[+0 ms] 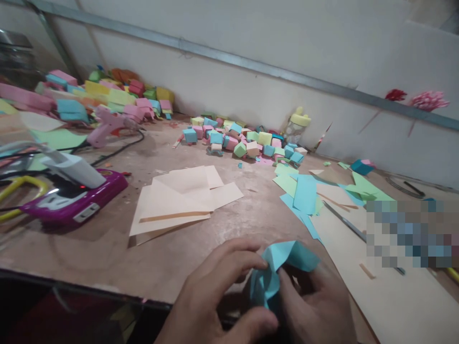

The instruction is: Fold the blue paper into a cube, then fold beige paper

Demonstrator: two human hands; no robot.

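A folded piece of blue paper (283, 255), bent into a partly open shape with creased flaps, is between my two hands at the table's front edge. My left hand (215, 286) pinches its left side, fingers above and thumb below. On the other side, my right hand (315, 301) grips the paper with the thumb pressed into its inner fold; most of the right fingers are hidden behind it. Just beyond my hands lies a stack of cream paper sheets (179, 196). Blue paper pieces (304, 195) are spread to the right.
Small folded paper boxes (233, 141) are heaped along the wall, with larger ones (114, 98) at left. A pink glue gun (107, 125) and purple power strip (79, 200) with cables stand at left. A metal blade-like tool (346, 222) rests on a large cream sheet (387, 296).
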